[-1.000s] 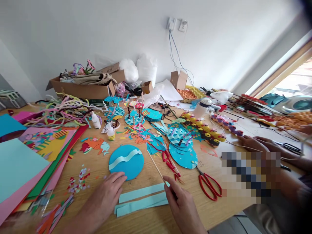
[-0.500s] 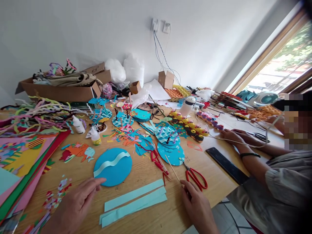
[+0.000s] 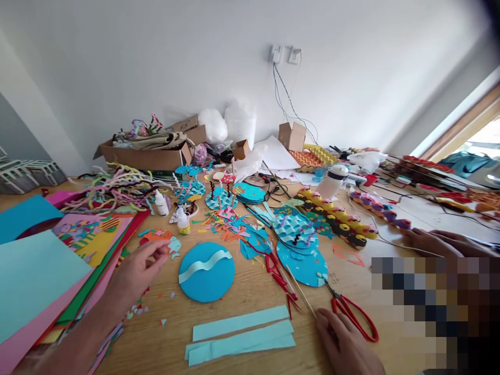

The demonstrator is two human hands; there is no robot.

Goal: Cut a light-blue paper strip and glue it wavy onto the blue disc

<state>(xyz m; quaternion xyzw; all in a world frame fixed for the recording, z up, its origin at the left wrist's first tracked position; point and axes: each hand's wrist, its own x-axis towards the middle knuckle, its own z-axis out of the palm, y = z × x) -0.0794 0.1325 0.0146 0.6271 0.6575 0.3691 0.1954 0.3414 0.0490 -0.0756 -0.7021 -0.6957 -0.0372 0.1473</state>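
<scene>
My left hand is raised over the table with loosely curled fingers, nothing visible in them, just short of the glue bottle and a light blue paper fish. My right hand grips the end of a thin wooden stick, which points up and left. Between the hands lies a blue paper disc with a pale wavy paper strip across it. Pale blue paper strips lie in front. Red-handled scissors rest beside my right hand.
Coloured paper sheets are stacked at left, behind them a pile of pipe cleaners. Decorated blue discs, paper scraps and egg-carton caterpillars fill the middle. Another person's hands rest at right.
My left hand has moved off the blue disc's edge, forward toward the glue bottles. My right hand still holds the stick. The view has turned left.
</scene>
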